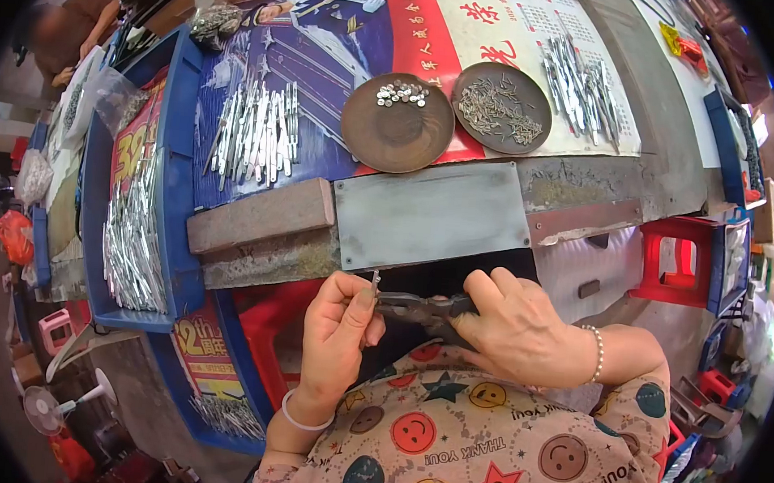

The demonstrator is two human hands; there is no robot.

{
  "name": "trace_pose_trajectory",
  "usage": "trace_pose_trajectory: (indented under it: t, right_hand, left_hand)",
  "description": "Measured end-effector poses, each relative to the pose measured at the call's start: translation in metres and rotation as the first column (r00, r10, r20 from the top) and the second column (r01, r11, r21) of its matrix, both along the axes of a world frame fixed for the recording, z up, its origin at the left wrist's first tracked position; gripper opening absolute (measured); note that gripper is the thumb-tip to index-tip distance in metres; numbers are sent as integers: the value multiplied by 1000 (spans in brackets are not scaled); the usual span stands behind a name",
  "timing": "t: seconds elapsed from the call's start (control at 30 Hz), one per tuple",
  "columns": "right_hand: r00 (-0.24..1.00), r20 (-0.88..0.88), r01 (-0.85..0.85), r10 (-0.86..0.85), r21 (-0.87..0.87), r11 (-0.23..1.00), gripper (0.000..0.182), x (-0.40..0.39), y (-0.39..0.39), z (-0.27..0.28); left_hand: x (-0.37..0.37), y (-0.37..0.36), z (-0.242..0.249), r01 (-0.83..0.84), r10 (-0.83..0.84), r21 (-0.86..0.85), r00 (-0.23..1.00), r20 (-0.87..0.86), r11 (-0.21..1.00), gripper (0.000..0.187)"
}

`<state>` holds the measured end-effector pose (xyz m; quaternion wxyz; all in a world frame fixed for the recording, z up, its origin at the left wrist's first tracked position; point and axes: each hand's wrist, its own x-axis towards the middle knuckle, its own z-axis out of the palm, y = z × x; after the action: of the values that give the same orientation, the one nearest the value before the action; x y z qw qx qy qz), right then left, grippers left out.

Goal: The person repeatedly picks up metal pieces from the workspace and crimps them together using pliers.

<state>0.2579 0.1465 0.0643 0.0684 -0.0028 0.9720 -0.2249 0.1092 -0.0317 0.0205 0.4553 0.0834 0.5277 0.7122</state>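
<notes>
One worktop carries a metal plate along its front edge, two round dishes just behind. Off that edge, the right hand and left hand grip, respectively, a dark plier-like tool and a thin metal piece.

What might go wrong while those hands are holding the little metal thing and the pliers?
The pliers might pinch the left hand, because their tip is right beside its fingers. The little part could slip and drop, since it is held off the table. And the loose pins could spill if their plate got bumped.
</notes>
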Motion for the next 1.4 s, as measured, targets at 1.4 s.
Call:
trace_pose_trajectory:
  t: [1.4]
  right_hand:
    - [999,31,16,-10,-190,982,40,-2,-16,-23]
  left_hand:
    - [-1,-14,-18,-32,28,-67,998,-50,997,16]
